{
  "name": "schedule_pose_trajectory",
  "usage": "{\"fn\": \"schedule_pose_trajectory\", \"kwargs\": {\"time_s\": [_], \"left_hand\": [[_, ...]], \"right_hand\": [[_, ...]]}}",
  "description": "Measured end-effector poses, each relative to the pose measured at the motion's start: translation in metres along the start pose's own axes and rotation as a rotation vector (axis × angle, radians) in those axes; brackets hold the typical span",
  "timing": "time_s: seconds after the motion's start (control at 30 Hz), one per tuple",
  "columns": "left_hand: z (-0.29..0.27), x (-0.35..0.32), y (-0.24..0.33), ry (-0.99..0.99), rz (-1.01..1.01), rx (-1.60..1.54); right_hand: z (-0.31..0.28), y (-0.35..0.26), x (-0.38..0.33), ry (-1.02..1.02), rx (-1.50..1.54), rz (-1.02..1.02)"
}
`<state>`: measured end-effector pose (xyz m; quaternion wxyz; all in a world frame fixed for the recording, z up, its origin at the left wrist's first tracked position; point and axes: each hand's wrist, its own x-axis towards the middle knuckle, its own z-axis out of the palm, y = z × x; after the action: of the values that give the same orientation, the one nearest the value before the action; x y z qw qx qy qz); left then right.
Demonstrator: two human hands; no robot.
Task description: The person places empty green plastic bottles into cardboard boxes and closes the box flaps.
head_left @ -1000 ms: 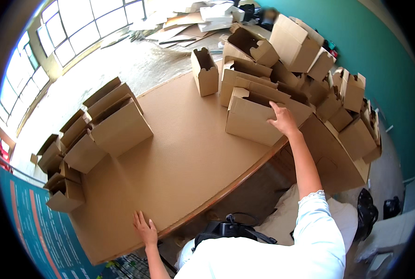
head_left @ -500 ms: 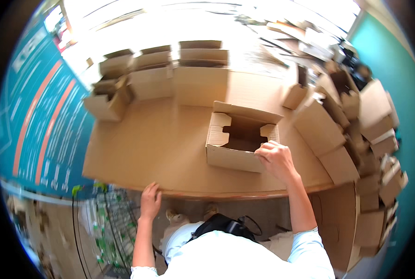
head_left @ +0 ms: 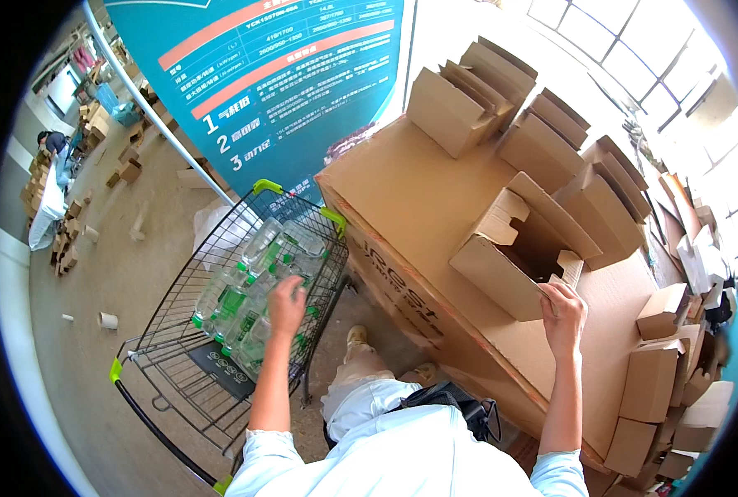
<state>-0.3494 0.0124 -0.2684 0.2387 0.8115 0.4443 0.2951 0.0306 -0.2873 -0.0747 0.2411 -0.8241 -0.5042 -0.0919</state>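
brown carton point(head_left: 493, 272), clear bottles point(head_left: 261, 242) with green caps point(head_left: 198, 320), black cart point(head_left: 222, 369) with lime corners point(head_left: 267, 187), coral-striped teal banner point(head_left: 274, 87)

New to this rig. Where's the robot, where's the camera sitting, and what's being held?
There's no robot: these are a person's own two bare hands. The camera is worn on the head and looks down, so picture left is the person's left. Its fisheye lens bends straight edges toward the rim.

The right hand grips the near right edge of an open box, which rests on a large brown cardboard surface. More open boxes stand along the far side.

The left hand is over a wire cart with green-capped clear bottles in it; whether it touches one, I can't tell from this angle.
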Motion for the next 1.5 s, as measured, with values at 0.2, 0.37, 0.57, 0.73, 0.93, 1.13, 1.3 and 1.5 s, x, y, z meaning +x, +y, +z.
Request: {"fn": "schedule_pose_trajectory", "kwargs": {"time_s": [0.2, 0.37, 0.57, 0.73, 0.93, 1.13, 1.3, 1.5], "left_hand": [[-0.022, 0.019, -0.234, -0.028, -0.378, 0.612], [-0.05, 0.0, -0.304, -0.306, -0.599, 0.845], [-0.067, 0.014, -0.33, -0.102, -0.558, 0.695], [-0.059, 0.02, -0.326, -0.172, -0.592, 0.96], [-0.068, 0.025, -0.291, -0.329, -0.751, 1.047], [-0.064, 0.021, -0.261, -0.264, -0.933, 0.946], [-0.072, 0.001, -0.236, -0.089, -0.762, 0.86], [-0.123, 0.046, -0.171, 0.37, -0.205, 0.316]], "right_hand": [[0.016, -0.047, 0.015, -0.099, 0.041, 0.084], [0.01, -0.06, 0.017, -0.187, -0.106, 0.211], [0.015, -0.064, 0.01, -0.195, -0.155, 0.238], [0.011, -0.059, 0.015, -0.279, -0.148, 0.223], [-0.009, -0.027, 0.036, -0.592, -0.078, 0.127], [-0.004, 0.006, 0.063, -0.757, -0.305, -0.237], [-0.012, -0.001, 0.097, -1.049, -0.677, -0.348], [-0.002, 0.019, 0.098, -0.985, -0.612, -0.271]]}}
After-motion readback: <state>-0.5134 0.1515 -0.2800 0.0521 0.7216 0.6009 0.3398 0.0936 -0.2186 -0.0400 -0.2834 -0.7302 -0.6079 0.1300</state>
